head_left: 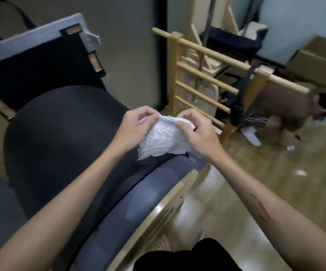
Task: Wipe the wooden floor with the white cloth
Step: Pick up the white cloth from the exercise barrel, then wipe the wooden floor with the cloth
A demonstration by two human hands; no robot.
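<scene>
The glossy wooden floor (pixel 275 173) bears a white scrap (pixel 301 173) and ladder-like wooden rack (pixel 203 75).

Chair (pixel 64 137): dark round seat, left and centre, grey padded edge on its near right.
Rack (pixel 203 75): pale wood with rungs, far centre, standing right of the chair.
Strap (pixel 244 90): dark, hanging over the rack's right end.
Box (pixel 322 61): cardboard, far right.
Sock (pixel 253 136): white, lying just right of the rack's foot.
Scrap (pixel 300 172): small and white, right.
</scene>
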